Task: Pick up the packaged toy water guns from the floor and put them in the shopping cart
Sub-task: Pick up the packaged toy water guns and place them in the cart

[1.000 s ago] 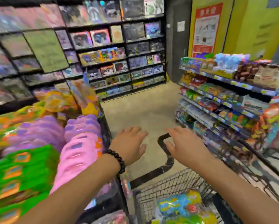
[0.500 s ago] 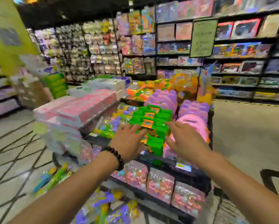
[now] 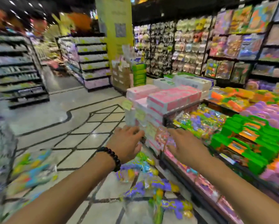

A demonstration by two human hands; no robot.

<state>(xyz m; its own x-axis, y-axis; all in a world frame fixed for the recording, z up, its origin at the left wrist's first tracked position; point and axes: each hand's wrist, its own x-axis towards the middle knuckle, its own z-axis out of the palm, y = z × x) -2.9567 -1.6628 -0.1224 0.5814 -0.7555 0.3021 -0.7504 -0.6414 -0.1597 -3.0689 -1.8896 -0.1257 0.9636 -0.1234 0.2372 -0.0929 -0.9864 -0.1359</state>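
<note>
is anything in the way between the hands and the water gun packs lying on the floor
Nothing visible blocks them. The left hand and right hand hang open and empty above the packaged water guns on the tiled floor. The display stand sits just right of the packs, not over them. The picture is blurred.

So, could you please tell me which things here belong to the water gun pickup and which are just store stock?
Belongs to the job:
- packaged water guns lying on the floor
- a second blurred pile of packages further left
- left hand and right hand, both empty

Just stock:
- green toys
- pink boxes
- wall shelves
</note>
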